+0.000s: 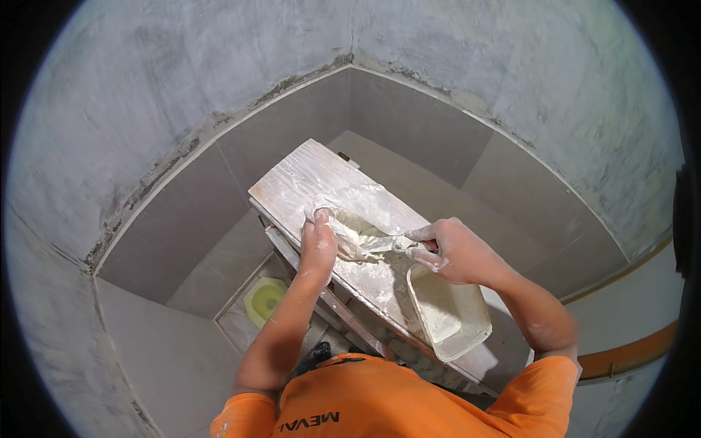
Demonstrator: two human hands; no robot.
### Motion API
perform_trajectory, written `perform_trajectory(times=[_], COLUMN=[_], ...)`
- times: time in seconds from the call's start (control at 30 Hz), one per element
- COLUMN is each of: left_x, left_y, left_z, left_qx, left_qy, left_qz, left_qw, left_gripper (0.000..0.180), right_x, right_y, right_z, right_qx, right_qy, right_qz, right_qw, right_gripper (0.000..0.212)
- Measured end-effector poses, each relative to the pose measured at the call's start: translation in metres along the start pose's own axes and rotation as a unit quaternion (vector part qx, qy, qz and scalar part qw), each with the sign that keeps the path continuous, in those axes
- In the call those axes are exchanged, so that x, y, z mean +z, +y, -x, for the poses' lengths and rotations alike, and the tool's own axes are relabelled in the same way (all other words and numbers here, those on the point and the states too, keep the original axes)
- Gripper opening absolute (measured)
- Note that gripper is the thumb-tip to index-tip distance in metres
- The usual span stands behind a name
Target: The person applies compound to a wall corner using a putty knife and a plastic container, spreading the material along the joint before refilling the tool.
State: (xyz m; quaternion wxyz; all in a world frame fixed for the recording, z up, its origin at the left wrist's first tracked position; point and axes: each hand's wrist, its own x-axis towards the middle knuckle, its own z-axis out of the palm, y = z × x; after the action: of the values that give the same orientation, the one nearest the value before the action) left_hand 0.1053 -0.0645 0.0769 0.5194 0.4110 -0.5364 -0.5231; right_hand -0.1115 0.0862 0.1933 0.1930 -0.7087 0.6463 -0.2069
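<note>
text: dark capital lettering point(315, 420) | on: orange shirt point(398, 398) | place: front, lower edge

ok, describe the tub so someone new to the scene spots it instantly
Find the long, white-smeared bench running diagonally through the middle of the picture. Toward its lower-right end, just below the right hand, sits the open, pale tub. Its rigid, rectangular shape sets it apart from the crumpled plastic bag gripped by the left hand.
</note>
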Motion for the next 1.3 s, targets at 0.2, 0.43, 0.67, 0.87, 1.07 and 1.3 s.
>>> perform_trajectory(times=[0.2,0.43,0.67,0.87,1.07,1.3], left_x=[-0.005,0.020,0.020,0.011,0.005,0.003], left_y=[-0.023,0.054,0.051,0.067,0.095,0.101], left_z=[-0.022,0.013,0.005,0.006,0.010,0.015], left_qx=[-0.019,-0.110,-0.115,-0.104,0.072,0.149], left_qy=[0.005,-0.104,-0.202,-0.153,-0.159,-0.150], left_qz=[-0.023,0.041,0.042,-0.004,-0.051,-0.084], left_qw=[1.000,0.988,0.972,0.983,0.983,0.974], left_gripper=[0.061,0.051,0.047,0.041,0.035,0.044], right_x=[0.005,0.014,0.016,0.014,0.013,0.008], right_y=[-0.002,0.008,0.023,0.028,0.036,0.030], right_z=[-0.009,-0.019,-0.025,-0.028,-0.024,-0.016], right_qx=[0.005,0.008,-0.031,-0.024,-0.037,-0.024], right_qy=[-0.002,0.012,0.067,0.056,0.057,0.091], right_qz=[0.021,0.077,0.061,0.031,-0.020,-0.092], right_qw=[1.000,0.997,0.995,0.998,0.997,0.991], right_gripper=[0.028,0.027,0.028,0.033,0.028,0.028])
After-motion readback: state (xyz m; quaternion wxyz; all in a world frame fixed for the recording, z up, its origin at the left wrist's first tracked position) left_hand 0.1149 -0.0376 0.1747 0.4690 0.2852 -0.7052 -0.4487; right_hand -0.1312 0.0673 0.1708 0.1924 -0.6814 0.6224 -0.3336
